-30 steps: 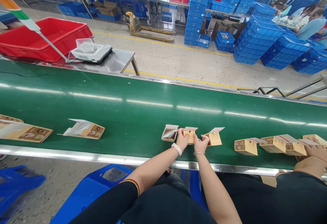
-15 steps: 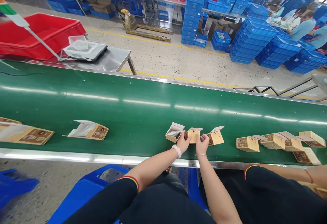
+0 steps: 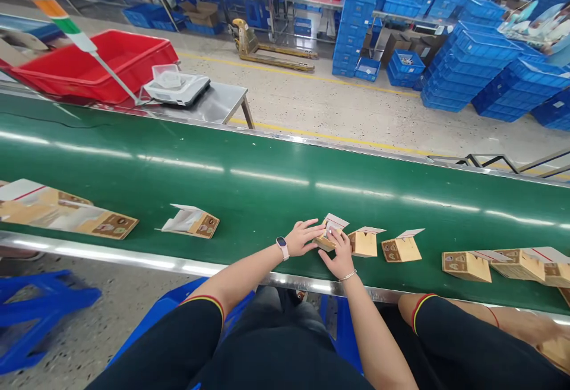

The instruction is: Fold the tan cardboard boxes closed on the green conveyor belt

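Observation:
Both hands are at a small tan carton [image 3: 328, 241] with a raised white flap, on the green belt [image 3: 267, 212]. My left hand [image 3: 303, 238], a watch on its wrist, has its fingers spread and touches the carton's left side. My right hand [image 3: 339, 254] reaches over the carton from the right, fingers apart, fingertips at the opening. Neither hand is closed round it. Just right of it stands a second carton [image 3: 364, 244] with its flap up, and farther right a third [image 3: 401, 249].
An open carton [image 3: 202, 224] lies to the left, with longer ones [image 3: 113, 224] beyond. Several cartons [image 3: 467, 264] sit at the right, near a co-worker's arm [image 3: 512, 322]. Across the belt are a red tub [image 3: 102, 75], a scale [image 3: 178, 89] and a pallet jack [image 3: 253, 46].
Both hands have left the middle carton and moved to the one on its left. My left hand's fingers have spread. The view has shifted, so the belt's cartons appear farther right.

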A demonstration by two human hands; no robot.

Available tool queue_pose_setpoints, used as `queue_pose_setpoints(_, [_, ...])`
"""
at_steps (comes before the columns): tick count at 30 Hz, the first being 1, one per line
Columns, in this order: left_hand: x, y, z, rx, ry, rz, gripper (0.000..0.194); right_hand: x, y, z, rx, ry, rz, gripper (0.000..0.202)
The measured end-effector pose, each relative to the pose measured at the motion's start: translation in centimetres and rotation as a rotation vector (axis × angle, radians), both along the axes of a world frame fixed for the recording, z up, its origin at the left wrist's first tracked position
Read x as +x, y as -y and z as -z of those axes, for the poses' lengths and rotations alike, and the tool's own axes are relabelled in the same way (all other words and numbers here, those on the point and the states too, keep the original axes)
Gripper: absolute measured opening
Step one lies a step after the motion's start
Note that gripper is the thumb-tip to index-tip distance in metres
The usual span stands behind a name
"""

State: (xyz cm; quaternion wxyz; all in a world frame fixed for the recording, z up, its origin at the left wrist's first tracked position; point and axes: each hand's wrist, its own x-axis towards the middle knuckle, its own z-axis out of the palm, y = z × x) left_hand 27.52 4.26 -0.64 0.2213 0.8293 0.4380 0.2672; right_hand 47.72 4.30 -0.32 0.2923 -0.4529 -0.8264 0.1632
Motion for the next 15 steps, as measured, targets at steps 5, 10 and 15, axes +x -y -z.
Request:
queue_pose_setpoints(5, [2.1, -1.1, -0.2, -0.001, -0.087, -0.037, 0.03, 0.6, -1.0, 0.0, -0.132, 0.037, 0.007, 0.024])
queue_pose_setpoints(10, [3.7, -1.9, -0.5, -0.128, 0.05, -0.095, 0.02, -0.2, -0.7, 1.6, -0.13, -0.39, 0.273, 0.026])
queue_pose_setpoints(15, [6.1, -2.6, -0.2, -0.267, 0.589, -0.337, 0.022, -0.7, -1.1, 3.8, -0.368, -0.683, 0.754, 0.031])
